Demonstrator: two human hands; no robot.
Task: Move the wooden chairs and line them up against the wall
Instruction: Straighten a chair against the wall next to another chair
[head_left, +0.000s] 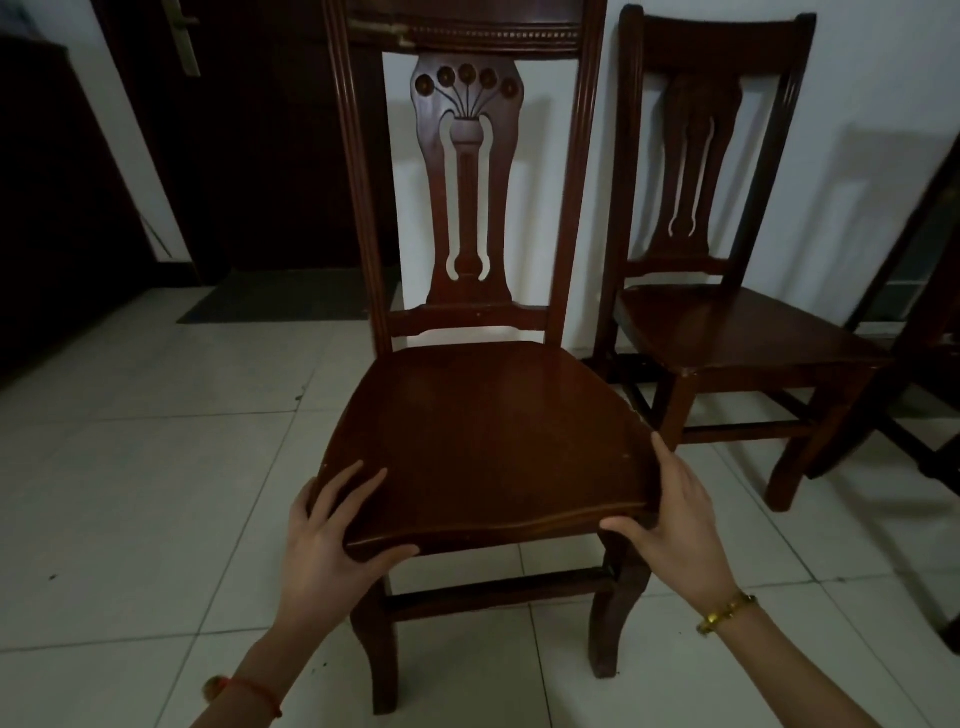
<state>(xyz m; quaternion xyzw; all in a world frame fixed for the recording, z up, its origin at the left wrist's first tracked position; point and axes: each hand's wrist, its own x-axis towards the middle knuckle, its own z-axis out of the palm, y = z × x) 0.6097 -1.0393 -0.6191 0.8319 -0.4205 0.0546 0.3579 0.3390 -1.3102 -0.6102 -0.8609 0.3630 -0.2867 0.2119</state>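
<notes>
Wood, dark reddish and glossy, is filling most of what I am seeing: the near chair (483, 426) is standing in front of me with its seat facing me, a broad saddle-shaped seat with a wavy front edge, fluted uprights and a back splat carved like a vase of round flowers with curling slots cut through it. My left hand (332, 525) is gripping the front left corner of that seat, fingers spread flat on top and thumb hooked under the edge. My right hand (675, 514) is clasping the front right corner, palm pressing the side, thumb lying along the front edge. A red string bracelet (249, 693) is circling my left wrist and a gold chain bracelet (727, 613) my right. The chair's curved front legs are resting on pale, shiny floor tiles (156, 467). Just beside it on the right, the second chair (727, 332) is standing with its back against the white wall (571, 182), plainer in its splat, with straight legs. The near chair's back is sitting close to that same wall, though I cannot tell whether it is touching. A dark door (249, 130) and a grey doormat (291, 296) are lying off to the left, and part of more dark furniture (930, 338) is cutting in at the right edge.
</notes>
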